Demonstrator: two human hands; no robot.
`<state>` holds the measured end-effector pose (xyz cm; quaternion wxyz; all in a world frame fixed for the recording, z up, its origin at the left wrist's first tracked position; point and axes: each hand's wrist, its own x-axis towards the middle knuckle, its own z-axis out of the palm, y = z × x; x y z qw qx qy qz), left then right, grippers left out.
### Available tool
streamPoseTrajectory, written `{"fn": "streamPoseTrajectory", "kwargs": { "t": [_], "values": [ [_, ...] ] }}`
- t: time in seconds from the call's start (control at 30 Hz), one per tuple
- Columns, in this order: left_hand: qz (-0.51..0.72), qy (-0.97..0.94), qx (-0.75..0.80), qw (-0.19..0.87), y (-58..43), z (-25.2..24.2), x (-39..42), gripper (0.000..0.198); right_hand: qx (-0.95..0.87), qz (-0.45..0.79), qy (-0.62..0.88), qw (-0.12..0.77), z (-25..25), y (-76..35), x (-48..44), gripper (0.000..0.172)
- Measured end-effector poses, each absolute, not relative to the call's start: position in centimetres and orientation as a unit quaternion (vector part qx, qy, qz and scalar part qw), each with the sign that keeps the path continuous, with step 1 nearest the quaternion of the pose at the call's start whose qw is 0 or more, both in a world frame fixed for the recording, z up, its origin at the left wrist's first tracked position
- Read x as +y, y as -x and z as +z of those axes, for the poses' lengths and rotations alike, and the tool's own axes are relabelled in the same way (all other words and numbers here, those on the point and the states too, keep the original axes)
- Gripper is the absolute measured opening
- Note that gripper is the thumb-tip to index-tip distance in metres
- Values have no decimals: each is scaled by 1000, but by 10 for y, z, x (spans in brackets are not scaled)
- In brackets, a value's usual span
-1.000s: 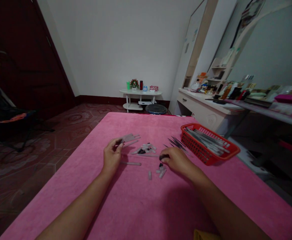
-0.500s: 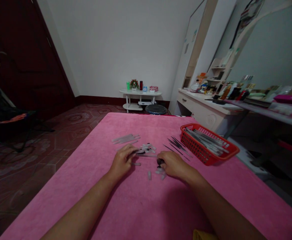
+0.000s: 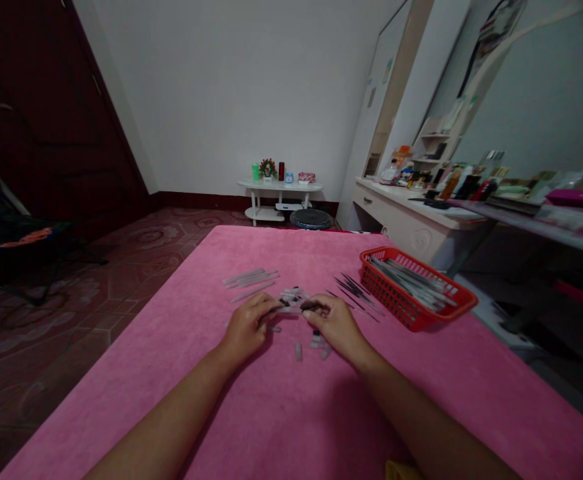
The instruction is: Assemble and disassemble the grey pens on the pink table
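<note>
My left hand (image 3: 247, 328) is closed around one end of a pale, slim pen barrel (image 3: 289, 311), which lies level between my two hands. At the barrel's other end, my right hand (image 3: 335, 328) pinches a small dark piece (image 3: 311, 306), partly hidden by the fingers. Just beyond the hands is a heap of short whitish caps (image 3: 295, 293), some with black ends. Nearer to me lie a single pale cap (image 3: 298, 351) and a few more caps (image 3: 324, 349) beside my right hand.
Several pale pen barrels (image 3: 251, 276) lie at the left on the pink cloth (image 3: 251, 413). Thin dark rods (image 3: 353, 288), like pen refills, lie to the right. Beside them a red plastic basket (image 3: 405, 313) holds many grey pens (image 3: 416, 283).
My right hand has moved left and slightly up, bringing the dark piece to the end of the pen barrel. The caps it partly covered now show more. My left hand has barely moved.
</note>
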<state>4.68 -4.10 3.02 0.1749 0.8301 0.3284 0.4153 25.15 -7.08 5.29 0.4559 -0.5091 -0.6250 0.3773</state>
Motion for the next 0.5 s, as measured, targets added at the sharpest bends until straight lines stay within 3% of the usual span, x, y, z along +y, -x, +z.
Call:
{"fn": "streamPoseTrajectory", "kwargs": {
  "t": [0.17,0.5],
  "values": [
    [404,-839,324,168,-48,31,-43,30,-592,393,511,484,50,-246,-72,15],
    [389,-848,322,160,-50,31,-46,33,-643,330,524,451,49,-245,-74,14]
  ]
}}
